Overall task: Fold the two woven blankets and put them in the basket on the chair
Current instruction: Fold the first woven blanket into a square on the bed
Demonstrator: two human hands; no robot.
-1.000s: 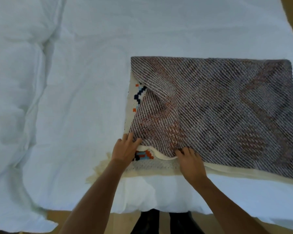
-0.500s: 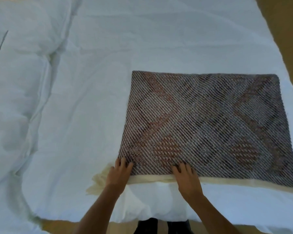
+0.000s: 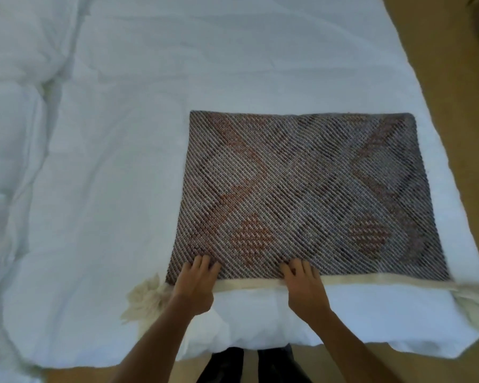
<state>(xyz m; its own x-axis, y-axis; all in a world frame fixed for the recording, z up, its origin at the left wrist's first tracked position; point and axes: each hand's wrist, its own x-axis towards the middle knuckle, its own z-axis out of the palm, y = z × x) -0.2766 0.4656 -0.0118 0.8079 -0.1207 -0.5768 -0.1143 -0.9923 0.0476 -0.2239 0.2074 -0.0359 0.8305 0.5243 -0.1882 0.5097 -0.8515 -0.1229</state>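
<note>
1. The folded grey-brown woven blanket with rust diamonds (image 3: 315,189) lies flat on the white quilted bed cover (image 3: 108,189). It spreads away from both grips, mostly to the right of the right grip.
2. The left grip (image 3: 195,286) is open, its fingers laid flat on the blanket's near-left corner.
3. The right grip (image 3: 306,288) is open too, its fingers pressing the near edge.
4. A cream fringed border (image 3: 371,281) runs under both grips.

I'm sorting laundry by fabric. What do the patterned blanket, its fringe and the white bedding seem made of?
Blanket: thick matte woven yarn, perhaps wool or cotton; coarse diagonal ribs show. Fringe: loose cream yarn strands, fuzzy. Bedding: smooth white cloth, likely cotton, puffy and creased.
</note>
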